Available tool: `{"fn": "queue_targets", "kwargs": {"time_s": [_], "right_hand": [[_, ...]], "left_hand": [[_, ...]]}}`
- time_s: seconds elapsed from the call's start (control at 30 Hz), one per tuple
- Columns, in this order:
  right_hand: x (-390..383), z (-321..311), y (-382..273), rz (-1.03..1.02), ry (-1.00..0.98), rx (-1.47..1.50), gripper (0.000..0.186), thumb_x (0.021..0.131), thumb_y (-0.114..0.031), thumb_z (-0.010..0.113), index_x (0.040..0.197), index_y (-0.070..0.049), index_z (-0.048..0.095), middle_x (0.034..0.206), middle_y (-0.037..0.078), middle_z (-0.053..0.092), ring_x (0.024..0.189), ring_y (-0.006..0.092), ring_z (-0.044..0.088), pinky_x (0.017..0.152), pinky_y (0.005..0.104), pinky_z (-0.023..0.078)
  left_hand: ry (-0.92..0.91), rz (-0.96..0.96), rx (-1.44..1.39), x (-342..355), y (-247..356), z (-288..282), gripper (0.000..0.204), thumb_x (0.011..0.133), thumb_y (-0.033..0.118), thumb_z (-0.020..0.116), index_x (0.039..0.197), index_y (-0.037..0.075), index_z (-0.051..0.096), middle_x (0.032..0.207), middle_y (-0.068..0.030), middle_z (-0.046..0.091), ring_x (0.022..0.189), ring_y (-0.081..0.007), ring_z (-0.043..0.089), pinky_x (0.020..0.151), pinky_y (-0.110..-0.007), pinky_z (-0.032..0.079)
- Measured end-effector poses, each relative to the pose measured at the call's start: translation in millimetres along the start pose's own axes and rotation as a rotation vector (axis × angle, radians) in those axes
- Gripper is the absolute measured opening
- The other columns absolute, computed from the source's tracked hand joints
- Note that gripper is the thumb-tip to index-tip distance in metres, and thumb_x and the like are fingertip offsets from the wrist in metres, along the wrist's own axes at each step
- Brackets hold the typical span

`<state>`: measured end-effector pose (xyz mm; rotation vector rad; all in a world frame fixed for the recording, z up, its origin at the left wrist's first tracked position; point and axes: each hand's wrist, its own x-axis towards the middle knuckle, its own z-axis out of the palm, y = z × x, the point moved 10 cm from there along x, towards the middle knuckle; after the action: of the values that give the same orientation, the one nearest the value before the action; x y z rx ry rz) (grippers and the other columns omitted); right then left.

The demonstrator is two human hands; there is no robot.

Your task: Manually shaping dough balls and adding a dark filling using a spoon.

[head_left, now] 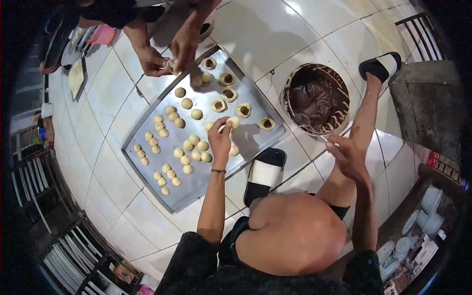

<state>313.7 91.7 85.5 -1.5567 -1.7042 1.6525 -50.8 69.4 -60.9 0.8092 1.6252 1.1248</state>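
My left hand is over the right part of a metal tray, its fingers closed on a piece of pale dough. Several dough balls lie in clusters on the tray. Flattened dough pieces with dark brown filling sit along its far right side. My right hand grips the thin handle of a utensil, likely a spoon, at the near rim of a round bucket. Thick dark brown paste fills the bucket; the utensil's other end cannot be made out.
Across the tray, another person's hands pinch a piece of dough. My sandalled feet rest on the tiled floor, beside tray and bucket. A grey block-like object stands at the right. Slatted racks line the lower left.
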Motion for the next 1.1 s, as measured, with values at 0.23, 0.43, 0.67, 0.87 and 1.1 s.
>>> {"fn": "queue_targets", "kwargs": {"time_s": [0.23,0.43,0.67,0.87,1.1], "right_hand": [[16.2,84.7,-97.0,-0.153,-0.035,0.595,0.023,0.101,-0.011,0.061,0.12,0.001,0.066,0.066,-0.003,0.056,0.051,0.0067,0.042,0.048,0.021,0.032],[33.8,110.9,-125.0,-0.539,0.049,0.179,0.024,0.095,-0.004,0.062,0.118,0.004,0.068,0.088,0.004,0.073,0.056,0.0125,0.052,0.052,0.0245,0.042],[16.9,91.0,-93.8,-0.517,0.152,0.143,0.024,0.093,0.001,0.057,0.112,0.002,0.07,0.075,0.005,0.065,0.053,0.0147,0.046,0.054,0.0261,0.042],[-3.3,105.6,-20.2,-0.563,0.105,-0.285,0.025,0.093,0.0,0.062,0.115,0.001,0.072,0.107,0.01,0.077,0.063,0.021,0.058,0.059,0.0333,0.048],[-14.5,43.9,-4.7,0.111,0.178,-0.23,0.021,0.101,-0.011,0.055,0.119,-0.007,0.066,0.088,0.012,0.075,0.065,0.0257,0.063,0.059,0.0382,0.049]], "left_hand": [[-0.428,-0.42,-0.953,-78.6,75.4,104.4,0.019,0.097,0.008,0.059,0.115,0.002,0.06,0.105,-0.01,0.068,0.096,-0.0182,0.066,0.097,-0.038,0.054],[-0.479,-0.466,-0.919,-109.8,53.3,123.6,0.026,0.1,0.012,0.058,0.122,-0.003,0.059,0.106,-0.0125,0.068,0.098,-0.0205,0.066,0.093,-0.038,0.057],[-0.187,-0.457,-1.044,-91.9,95.0,55.5,0.035,0.106,0.018,0.052,0.124,-0.012,0.053,0.12,-0.0231,0.065,0.111,-0.0319,0.066,0.106,-0.05,0.051],[-0.281,-0.577,-1.34,-74.4,91.3,55.0,0.027,0.106,0.015,0.048,0.121,-0.006,0.056,0.126,-0.026,0.064,0.123,-0.0329,0.062,0.112,-0.05,0.047],[-0.049,-0.471,-0.877,-9.4,-32.1,-5.3,0.025,0.1,0.01,0.046,0.12,0.001,0.057,0.127,-0.0178,0.062,0.116,-0.0328,0.061,0.098,-0.046,0.051]]}}
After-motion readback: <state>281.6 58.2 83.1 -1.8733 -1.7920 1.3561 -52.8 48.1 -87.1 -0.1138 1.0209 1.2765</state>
